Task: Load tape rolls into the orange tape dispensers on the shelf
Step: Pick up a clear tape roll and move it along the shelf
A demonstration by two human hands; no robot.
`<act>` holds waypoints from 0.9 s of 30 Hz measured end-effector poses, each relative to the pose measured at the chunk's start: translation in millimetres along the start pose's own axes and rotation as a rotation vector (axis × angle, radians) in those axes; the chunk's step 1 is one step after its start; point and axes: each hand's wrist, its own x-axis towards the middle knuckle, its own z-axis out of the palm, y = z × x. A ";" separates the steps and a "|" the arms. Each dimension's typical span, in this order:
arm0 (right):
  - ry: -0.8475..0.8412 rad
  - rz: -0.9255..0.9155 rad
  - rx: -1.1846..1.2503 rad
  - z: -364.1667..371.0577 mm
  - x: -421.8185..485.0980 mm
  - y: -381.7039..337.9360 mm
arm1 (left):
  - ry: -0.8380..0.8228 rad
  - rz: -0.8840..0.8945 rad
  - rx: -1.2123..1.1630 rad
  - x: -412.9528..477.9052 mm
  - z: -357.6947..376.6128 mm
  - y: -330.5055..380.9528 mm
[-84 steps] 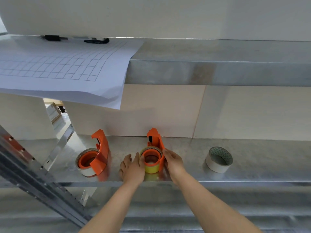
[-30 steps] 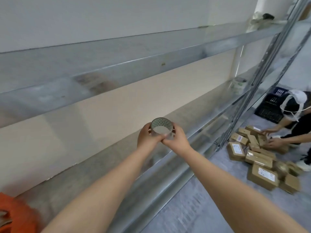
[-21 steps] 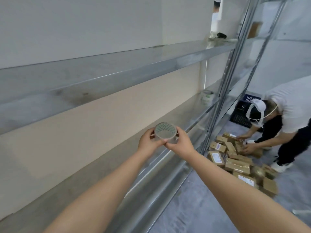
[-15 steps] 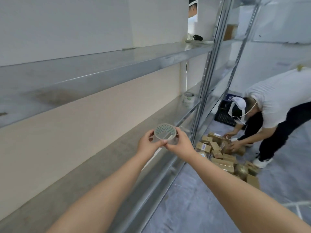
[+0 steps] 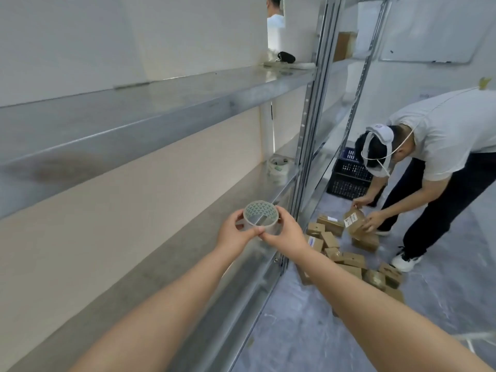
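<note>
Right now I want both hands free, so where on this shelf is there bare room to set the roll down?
Both the left hand and right hand hold the tape roll over the lower shelf. That shelf is bare from under the hands back toward you, and ahead up to the white bag by the upright post. The floor right of the rack is crowded with cardboard boxes.
</note>
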 end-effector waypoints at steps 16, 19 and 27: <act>-0.088 0.033 0.027 1.1 166.2 58.9 | -0.003 -0.050 0.094 165.3 25.1 -16.8; -0.148 0.057 0.008 -4.3 189.9 70.8 | 0.042 -0.093 0.068 181.9 35.4 -24.7; -0.406 0.002 -0.050 -16.7 251.4 108.9 | 0.213 -0.248 0.108 214.6 77.4 -42.6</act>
